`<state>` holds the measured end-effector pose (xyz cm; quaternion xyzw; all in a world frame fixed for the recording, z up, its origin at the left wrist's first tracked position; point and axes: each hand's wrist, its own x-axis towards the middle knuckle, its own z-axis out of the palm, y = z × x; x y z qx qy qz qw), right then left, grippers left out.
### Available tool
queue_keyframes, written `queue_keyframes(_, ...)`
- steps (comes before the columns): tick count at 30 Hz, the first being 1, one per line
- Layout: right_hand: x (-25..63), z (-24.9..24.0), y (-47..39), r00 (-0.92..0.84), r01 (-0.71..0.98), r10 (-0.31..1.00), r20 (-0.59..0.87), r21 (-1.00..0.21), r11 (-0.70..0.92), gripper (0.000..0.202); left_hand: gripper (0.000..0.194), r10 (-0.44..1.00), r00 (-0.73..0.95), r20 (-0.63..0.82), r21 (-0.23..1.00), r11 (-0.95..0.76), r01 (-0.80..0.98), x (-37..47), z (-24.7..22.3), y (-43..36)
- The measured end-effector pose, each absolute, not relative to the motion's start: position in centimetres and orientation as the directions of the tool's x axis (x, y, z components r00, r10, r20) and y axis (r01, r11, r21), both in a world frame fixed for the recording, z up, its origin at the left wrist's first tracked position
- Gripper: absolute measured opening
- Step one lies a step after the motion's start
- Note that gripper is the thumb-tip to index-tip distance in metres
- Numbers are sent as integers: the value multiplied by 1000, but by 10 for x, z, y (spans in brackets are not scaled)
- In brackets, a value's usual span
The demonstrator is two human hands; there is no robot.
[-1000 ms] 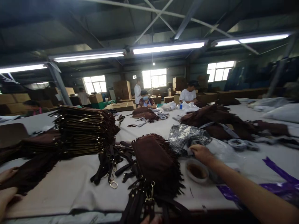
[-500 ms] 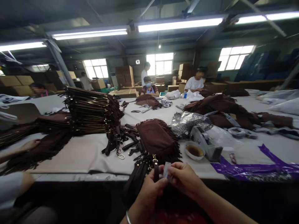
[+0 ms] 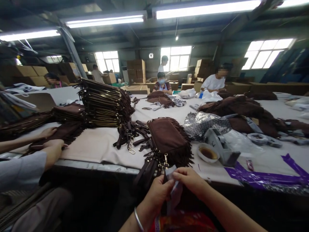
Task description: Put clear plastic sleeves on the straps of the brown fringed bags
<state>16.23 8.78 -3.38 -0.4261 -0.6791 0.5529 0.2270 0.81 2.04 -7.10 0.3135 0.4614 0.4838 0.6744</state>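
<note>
In front of me, my left hand (image 3: 156, 192) is closed around the end of a dark brown wrist strap, mostly hidden by the fingers. A pale, thin wrapping strip (image 3: 176, 195) covers the strap there and hangs down between my hands. The thumb and fingers of my right hand (image 3: 190, 180) pinch the top of that strip. Just beyond them, a brown fringed bag (image 3: 166, 135) lies at the table edge, with a gold clasp (image 3: 165, 159) at its near corner. More dark straps (image 3: 145, 170) dangle over the edge beside it.
A tall stack of zippered bags (image 3: 103, 103) stands left, near loose straps with clasps (image 3: 129, 137). At right are a bowl of brown liquid (image 3: 208, 154), a tape dispenser (image 3: 220, 145) and purple plastic (image 3: 263, 175). A co-worker's hands (image 3: 53, 148) handle brown pieces at left.
My view has shifted, so the table sits further right and higher. The pale strip now hangs longer and covers more of the strap. The co-worker's nearer hand has come onto the brown pieces.
</note>
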Motion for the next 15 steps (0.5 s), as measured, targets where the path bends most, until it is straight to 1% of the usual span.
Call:
queue_keyframes(2,157,-37,86,-454,293,876,-163,-956,-26,36,51,930,106,-352,854,365,-371,8,-76,14)
queue_keyframes(3,158,-38,86,-435,271,888,-148,-962,-28,34,51,921,116,-371,838,386,-386,7,-78,10)
queue_keyframes(5,165,-42,83,-461,237,878,-125,-971,-14,33,48,903,164,-396,802,427,-418,1,-83,-2)
queue_keyframes(8,180,-50,72,-527,216,836,-150,-976,-39,32,39,891,265,-370,782,452,-429,-14,-81,-13)
queue_keyframes(9,184,-53,67,-542,208,824,-163,-977,-56,32,37,892,276,-358,781,448,-435,-19,-77,-14)
queue_keyframes(12,189,-64,50,-561,190,807,-185,-977,-92,31,36,911,233,-340,772,412,-484,-29,-60,-4)
queue_keyframes(15,187,-69,40,-562,213,813,-152,-976,-35,33,35,944,160,-288,812,329,-481,-28,-42,11)
